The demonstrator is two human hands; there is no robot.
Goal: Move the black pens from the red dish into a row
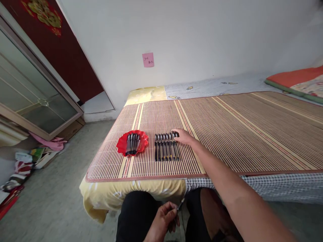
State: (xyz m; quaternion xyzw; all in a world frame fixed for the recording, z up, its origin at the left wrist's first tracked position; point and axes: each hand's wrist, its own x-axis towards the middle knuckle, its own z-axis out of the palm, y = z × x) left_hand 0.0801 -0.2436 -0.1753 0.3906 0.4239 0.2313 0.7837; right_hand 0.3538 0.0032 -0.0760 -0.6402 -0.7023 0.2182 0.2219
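On the striped bamboo mat, several black-capped pens lie side by side in a neat row. My right hand reaches in at the row's right end, with index finger and thumb closed round the cap end of the outermost pen. Low between my knees, my left hand grips a single pen, whose dark tip points up and right. Left of the row, a red scalloped plate holds several more pens, lying close together.
The bamboo mat covers a bed with a yellow cloth hanging over its front edge. A folded orange quilt lies far right. On the wall is a pink note. A glass-panelled door and floor clutter are at left.
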